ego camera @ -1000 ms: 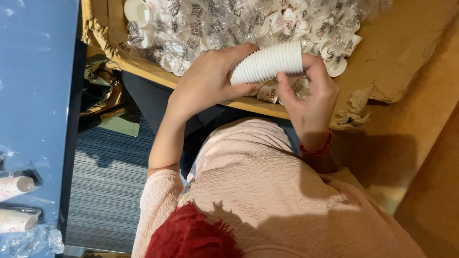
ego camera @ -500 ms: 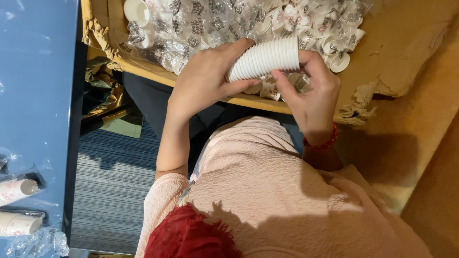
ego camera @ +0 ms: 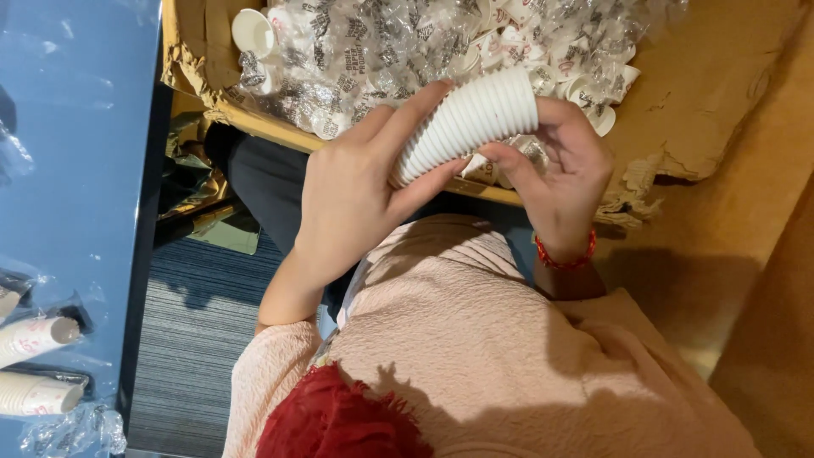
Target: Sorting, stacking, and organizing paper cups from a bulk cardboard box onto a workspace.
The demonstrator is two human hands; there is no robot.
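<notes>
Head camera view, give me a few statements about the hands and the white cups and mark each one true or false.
1. The left hand grips a nested stack of white cups. True.
2. The stack of white cups stands upright on the blue table. False: it is held in the air, lying sideways over the cardboard box.
3. The right hand touches the wide end of the stack. True.
4. The cardboard box holds wrapped cups in clear crinkled plastic. True.
5. The red bracelet is on the left wrist. False: it is on the right wrist.
6. The blue table bears no cups. False: more cup stacks lie at its lower left.
</notes>
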